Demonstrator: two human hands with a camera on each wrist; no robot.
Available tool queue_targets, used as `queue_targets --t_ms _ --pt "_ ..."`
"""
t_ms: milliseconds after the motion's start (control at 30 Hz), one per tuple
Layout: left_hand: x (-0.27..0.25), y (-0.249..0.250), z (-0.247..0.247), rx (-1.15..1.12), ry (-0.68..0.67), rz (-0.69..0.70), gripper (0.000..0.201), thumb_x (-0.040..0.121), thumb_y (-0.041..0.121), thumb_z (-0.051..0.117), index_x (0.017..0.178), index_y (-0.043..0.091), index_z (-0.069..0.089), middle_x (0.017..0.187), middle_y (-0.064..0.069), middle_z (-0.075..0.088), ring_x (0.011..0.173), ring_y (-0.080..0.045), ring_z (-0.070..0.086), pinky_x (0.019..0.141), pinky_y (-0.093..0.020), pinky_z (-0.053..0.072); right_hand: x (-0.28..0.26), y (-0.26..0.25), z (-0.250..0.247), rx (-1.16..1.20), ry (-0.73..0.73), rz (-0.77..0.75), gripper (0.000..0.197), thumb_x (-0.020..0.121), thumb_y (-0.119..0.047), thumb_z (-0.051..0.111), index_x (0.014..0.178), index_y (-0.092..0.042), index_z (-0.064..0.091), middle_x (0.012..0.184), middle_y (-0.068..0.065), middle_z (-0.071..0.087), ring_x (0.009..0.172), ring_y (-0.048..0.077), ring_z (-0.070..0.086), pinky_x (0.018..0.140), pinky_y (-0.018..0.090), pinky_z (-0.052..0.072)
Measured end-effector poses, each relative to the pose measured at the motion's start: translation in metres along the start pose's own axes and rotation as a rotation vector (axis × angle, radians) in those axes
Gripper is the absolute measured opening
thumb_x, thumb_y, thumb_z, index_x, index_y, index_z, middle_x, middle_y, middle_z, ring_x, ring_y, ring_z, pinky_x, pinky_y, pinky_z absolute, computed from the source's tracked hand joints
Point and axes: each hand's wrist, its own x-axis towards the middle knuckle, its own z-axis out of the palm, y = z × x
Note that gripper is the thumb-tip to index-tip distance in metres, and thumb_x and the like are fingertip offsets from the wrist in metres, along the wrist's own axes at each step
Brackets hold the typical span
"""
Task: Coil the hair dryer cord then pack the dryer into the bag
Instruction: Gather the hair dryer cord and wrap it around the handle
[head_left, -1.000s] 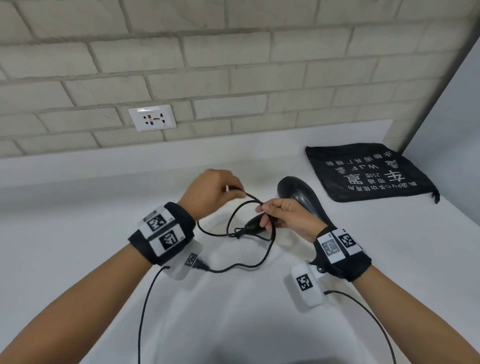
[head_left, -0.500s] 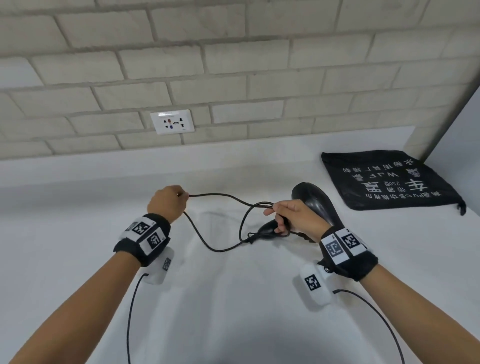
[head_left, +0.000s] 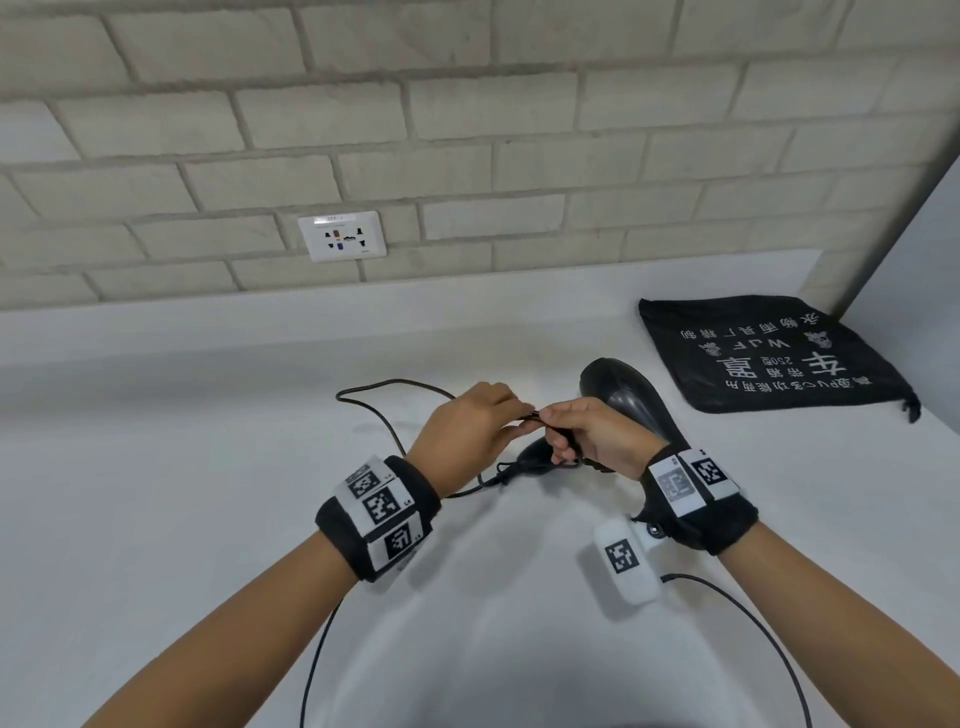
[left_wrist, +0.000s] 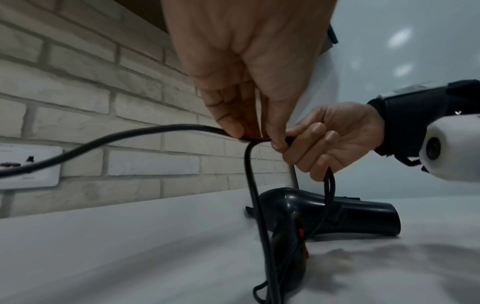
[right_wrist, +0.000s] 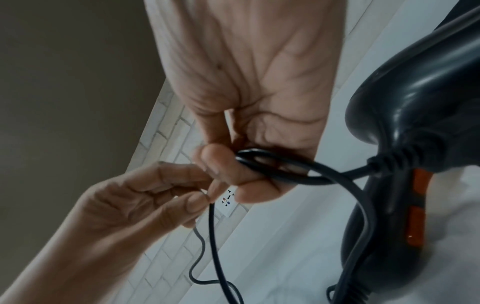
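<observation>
A black hair dryer (head_left: 628, 400) lies on the white counter (head_left: 208, 493), its orange switches (right_wrist: 417, 207) facing the right wrist view. Its black cord (head_left: 374, 400) loops out to the left. My right hand (head_left: 587, 436) holds several gathered cord loops (right_wrist: 275, 166) above the dryer handle. My left hand (head_left: 467, 431) meets it and pinches the cord (left_wrist: 135, 133) between thumb and fingers right at the bundle. The dryer (left_wrist: 324, 218) rests below both hands. The black drawstring bag (head_left: 769, 353) lies flat at the back right.
A white wall socket (head_left: 343, 235) sits in the brick wall behind the counter. A grey side panel (head_left: 914, 291) closes off the right, just beyond the bag. Thin sensor cables (head_left: 753, 623) trail from my wristbands over the near counter.
My left hand, stretched out left with the cord half a second ago, has swung back to the right hand, bringing another length of cord to the bundle. The right hand stayed over the dryer.
</observation>
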Motion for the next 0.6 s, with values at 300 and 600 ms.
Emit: queue_targets --t_ms 300,600 --pt "0.001 -0.002 -0.008 0.115 -0.117 -0.113 0.02 0.091 0.021 0.053 0.104 0.009 0.062 0.093 -0.008 0.063 0.093 -0.026 0.053 0.064 -0.03 0.035 0.001 -0.005 0.003 0.003 -0.023 0.024 0.026 0.096 -0.009 0.04 0.095 0.004 0.062 0.052 0.0 0.063 0.045 0.009 0.055 0.049 0.016 0.048" --pt "-0.009 -0.055 -0.07 -0.235 0.246 -0.358 0.01 0.083 0.018 0.061 0.086 0.009 0.065 0.078 0.0 0.061 0.061 -0.003 0.049 0.062 -0.017 0.04 0.008 0.005 -0.018 -0.399 0.334 -0.225 0.023 0.093 -0.011 0.047 0.1 -0.001 0.067 0.093 0.0 0.064 0.08 -0.004 0.057 0.079 0.008 0.041"
